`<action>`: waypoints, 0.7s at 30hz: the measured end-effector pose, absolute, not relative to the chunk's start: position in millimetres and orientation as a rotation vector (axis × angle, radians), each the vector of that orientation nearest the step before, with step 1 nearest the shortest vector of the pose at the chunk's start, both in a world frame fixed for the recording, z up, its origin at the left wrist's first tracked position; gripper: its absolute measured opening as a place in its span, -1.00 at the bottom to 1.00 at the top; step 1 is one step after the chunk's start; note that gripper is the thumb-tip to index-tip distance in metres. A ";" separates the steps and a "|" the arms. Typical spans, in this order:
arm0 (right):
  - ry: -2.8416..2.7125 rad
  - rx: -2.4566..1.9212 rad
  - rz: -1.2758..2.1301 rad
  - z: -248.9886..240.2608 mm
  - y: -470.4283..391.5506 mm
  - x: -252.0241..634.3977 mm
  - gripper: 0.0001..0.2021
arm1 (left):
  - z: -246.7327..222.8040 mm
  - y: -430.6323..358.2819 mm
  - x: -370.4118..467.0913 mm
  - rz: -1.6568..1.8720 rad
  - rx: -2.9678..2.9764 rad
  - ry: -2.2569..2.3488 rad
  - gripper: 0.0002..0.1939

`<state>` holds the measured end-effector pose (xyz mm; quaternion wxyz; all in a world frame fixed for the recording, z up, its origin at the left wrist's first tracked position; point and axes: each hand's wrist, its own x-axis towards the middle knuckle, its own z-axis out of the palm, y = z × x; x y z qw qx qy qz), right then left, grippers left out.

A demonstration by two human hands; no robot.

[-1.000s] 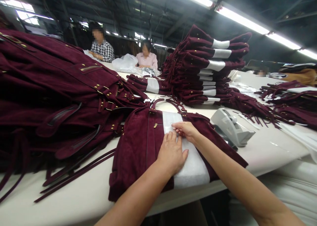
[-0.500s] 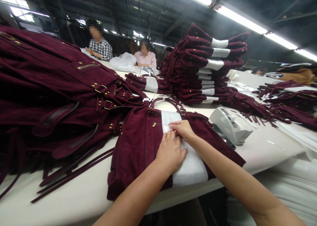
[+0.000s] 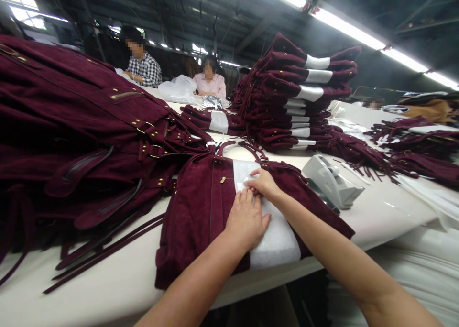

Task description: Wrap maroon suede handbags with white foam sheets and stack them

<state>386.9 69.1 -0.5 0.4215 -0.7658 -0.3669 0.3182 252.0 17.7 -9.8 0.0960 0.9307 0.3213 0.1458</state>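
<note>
Below your hands [image 3: 245, 219] you have a pale table [image 3: 118, 280]; lit tubes [image 3: 347, 28] run overhead to their right, bright windows [image 3: 28, 17] glow far to their left.

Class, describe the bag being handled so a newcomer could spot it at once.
Find the pale table and its tall stack of burgundy bags. In front of that stack, between a loose heap and a grey dispenser, one burgundy bag lies flat. It alone has the left hand and right hand on its white band.

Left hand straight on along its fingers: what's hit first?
Probably the bare right hand, just ahead over the white band on the burgundy suede-like bag; any gap is unclear.
</note>
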 end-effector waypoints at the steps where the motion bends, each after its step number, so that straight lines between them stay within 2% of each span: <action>1: -0.927 -1.936 0.815 0.6 70.8 387.8 -0.64 | -9.8 17.6 251.9 0.432 2.763 0.954 -0.34; 6: -0.989 -2.017 0.950 8.4 80.3 393.1 -0.68 | -10.2 17.5 251.8 0.450 2.790 0.953 -0.36; 12: -1.120 -2.106 1.022 9.8 91.1 403.6 -0.60 | -9.9 18.4 250.6 0.546 2.764 0.912 -0.42; 21: -1.298 -2.190 0.744 1.3 75.9 405.2 -0.64 | -7.9 19.2 247.4 0.570 2.735 0.861 -0.54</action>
